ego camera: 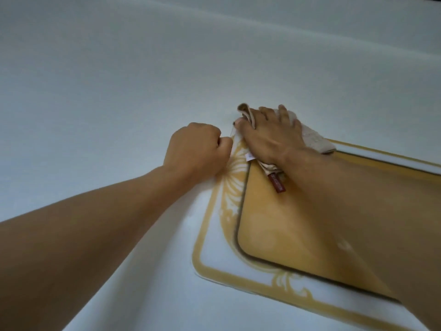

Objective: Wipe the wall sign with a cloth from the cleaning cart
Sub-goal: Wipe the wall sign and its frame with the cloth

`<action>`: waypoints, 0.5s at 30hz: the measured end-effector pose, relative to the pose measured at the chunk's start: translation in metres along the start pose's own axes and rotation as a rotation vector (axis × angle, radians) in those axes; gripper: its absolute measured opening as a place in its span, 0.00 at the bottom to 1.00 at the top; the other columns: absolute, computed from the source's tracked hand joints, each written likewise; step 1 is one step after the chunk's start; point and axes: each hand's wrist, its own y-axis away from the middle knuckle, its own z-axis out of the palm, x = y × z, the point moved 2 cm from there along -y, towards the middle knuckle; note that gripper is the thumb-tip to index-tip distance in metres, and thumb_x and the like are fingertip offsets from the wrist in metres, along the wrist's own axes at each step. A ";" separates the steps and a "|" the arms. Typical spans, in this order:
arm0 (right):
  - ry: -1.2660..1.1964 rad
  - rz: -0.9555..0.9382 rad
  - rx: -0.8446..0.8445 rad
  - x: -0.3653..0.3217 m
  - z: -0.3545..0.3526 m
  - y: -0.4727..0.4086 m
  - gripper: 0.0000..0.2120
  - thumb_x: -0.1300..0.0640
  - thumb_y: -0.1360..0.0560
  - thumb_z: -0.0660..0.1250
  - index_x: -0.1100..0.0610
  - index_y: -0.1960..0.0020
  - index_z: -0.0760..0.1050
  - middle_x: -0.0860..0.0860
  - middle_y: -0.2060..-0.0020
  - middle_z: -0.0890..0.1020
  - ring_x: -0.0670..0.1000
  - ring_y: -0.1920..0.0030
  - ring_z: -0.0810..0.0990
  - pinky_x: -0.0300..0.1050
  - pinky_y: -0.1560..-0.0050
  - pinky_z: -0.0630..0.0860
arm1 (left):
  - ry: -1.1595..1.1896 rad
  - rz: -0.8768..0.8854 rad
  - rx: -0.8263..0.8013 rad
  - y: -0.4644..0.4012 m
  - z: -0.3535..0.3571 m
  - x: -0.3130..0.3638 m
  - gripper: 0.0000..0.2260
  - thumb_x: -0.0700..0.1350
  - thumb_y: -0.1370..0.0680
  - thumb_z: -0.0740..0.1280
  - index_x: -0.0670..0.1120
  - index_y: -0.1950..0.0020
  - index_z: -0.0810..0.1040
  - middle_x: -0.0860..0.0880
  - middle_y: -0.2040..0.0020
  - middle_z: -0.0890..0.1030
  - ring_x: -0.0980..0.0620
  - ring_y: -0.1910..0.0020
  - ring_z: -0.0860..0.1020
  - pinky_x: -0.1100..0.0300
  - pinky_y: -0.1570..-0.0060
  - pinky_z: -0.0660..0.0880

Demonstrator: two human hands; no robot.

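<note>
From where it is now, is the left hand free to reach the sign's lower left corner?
Probably yes. The left hand is fisted at the wall sign edge, apparently empty, and the border down to that corner is bare; the right hand and cloth are higher.

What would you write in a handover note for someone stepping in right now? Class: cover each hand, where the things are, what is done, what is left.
Left hand: curled in a fist at the sign's upper left edge; whether it pinches the edge cannot be told.
Right hand: fingers spread flat, pressing the cloth on the sign's top left corner.
Wall sign: white with gold border and gold centre panel, mounted on the wall.
Done: cloth fetched, wiping under way at that corner.
Left: the centre panel and lower border, not yet under the cloth.
</note>
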 end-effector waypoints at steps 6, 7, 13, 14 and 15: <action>0.085 -0.018 0.028 -0.009 0.000 -0.022 0.38 0.28 0.27 0.40 0.46 0.23 0.59 0.50 0.22 0.61 0.60 0.21 0.52 0.67 0.26 0.50 | -0.111 0.022 0.136 0.003 -0.006 -0.006 0.08 0.47 0.26 0.56 0.43 0.56 0.70 0.42 0.50 0.74 0.42 0.51 0.71 0.52 0.54 0.61; 0.086 -0.013 0.028 -0.009 0.001 -0.022 0.39 0.28 0.27 0.39 0.46 0.23 0.60 0.50 0.22 0.61 0.60 0.21 0.52 0.67 0.26 0.50 | -0.104 0.051 0.129 0.005 -0.006 -0.006 0.07 0.47 0.27 0.56 0.44 0.55 0.69 0.41 0.49 0.74 0.41 0.50 0.71 0.53 0.55 0.60; 0.015 0.017 0.007 -0.009 0.004 -0.010 0.39 0.27 0.27 0.35 0.42 0.21 0.54 0.49 0.20 0.57 0.60 0.20 0.46 0.67 0.25 0.43 | -0.126 0.080 0.026 0.014 -0.005 -0.003 0.11 0.46 0.24 0.57 0.41 0.48 0.73 0.42 0.47 0.76 0.42 0.48 0.73 0.51 0.50 0.66; 0.010 0.019 0.010 -0.013 0.004 -0.009 0.40 0.27 0.27 0.35 0.42 0.20 0.53 0.48 0.20 0.56 0.60 0.20 0.45 0.67 0.25 0.42 | -0.134 0.071 0.014 0.015 -0.006 -0.005 0.12 0.45 0.24 0.57 0.41 0.47 0.74 0.42 0.46 0.76 0.42 0.47 0.73 0.50 0.48 0.67; 0.001 0.023 0.011 -0.016 0.005 -0.007 0.40 0.27 0.28 0.34 0.42 0.20 0.52 0.48 0.19 0.55 0.60 0.20 0.44 0.68 0.25 0.41 | -0.132 0.064 0.003 0.016 -0.007 -0.007 0.12 0.45 0.23 0.57 0.40 0.45 0.75 0.42 0.45 0.76 0.41 0.45 0.73 0.49 0.46 0.68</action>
